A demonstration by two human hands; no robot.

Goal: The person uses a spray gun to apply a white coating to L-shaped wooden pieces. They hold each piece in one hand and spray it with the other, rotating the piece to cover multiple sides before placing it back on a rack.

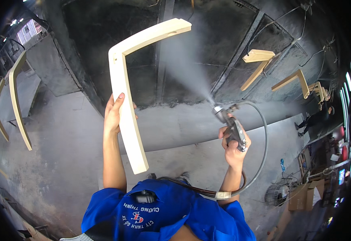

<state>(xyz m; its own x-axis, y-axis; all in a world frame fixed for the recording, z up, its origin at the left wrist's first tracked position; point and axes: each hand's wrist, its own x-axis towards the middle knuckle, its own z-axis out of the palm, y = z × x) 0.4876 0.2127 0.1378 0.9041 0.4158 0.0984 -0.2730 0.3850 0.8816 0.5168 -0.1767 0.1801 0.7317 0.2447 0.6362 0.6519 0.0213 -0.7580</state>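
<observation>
An L-shaped pale wooden frame piece point(126, 92) hangs in front of me, its long leg pointing down toward my chest and its short arm reaching right. My left hand point(113, 114) is wrapped round the long leg, thumb across the near face. In my right hand point(235, 146) is a spray gun point(229, 126), its nozzle aimed up and left. A white cone of mist point(189, 72) leaves the nozzle and spreads toward the short arm of the piece. A grey hose point(266, 140) loops from the gun down beside my right forearm.
Two similar bent wooden pieces point(16, 96) hang at the left. More wooden pieces point(259, 64) hang on hooks at the right, before a dark panelled wall point(207, 48). A person point(320, 118) stands far right. Cardboard boxes point(304, 197) and a fan point(276, 194) sit lower right.
</observation>
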